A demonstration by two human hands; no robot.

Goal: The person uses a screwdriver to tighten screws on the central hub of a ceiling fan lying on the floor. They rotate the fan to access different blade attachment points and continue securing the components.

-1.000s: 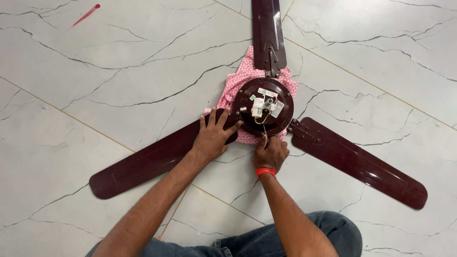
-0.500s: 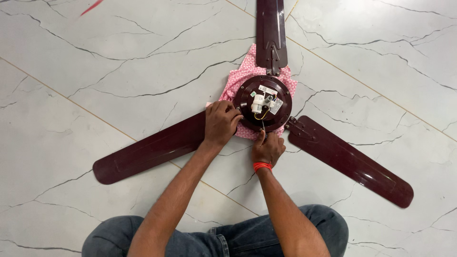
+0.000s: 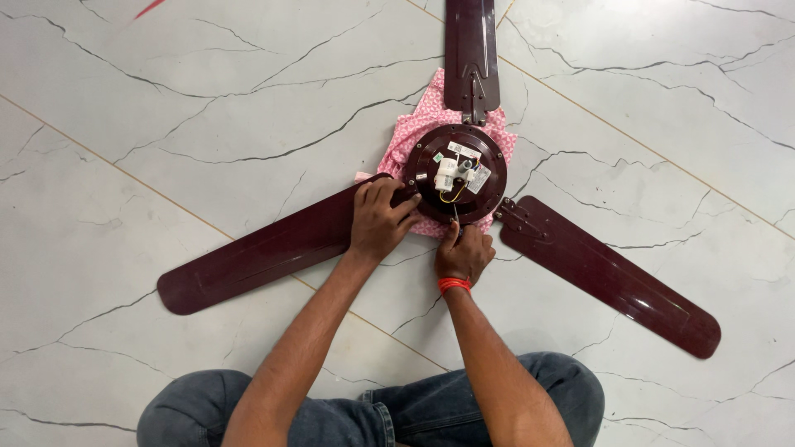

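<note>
Here, left hand (image 3: 379, 222) curled over the root of one maroon blade (image 3: 265, 252), fingers closed on it; right hand (image 3: 464, 252) pinched at the lower rim of the motor hub (image 3: 455, 174), grip contents indiscernible. One ceiling fan, three blades, one pink cloth (image 3: 431, 112) beneath, on marble floor (image 3: 166, 108).

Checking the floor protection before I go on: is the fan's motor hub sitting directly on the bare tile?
No, the motor hub rests on a pink cloth spread over the tile floor.
</note>
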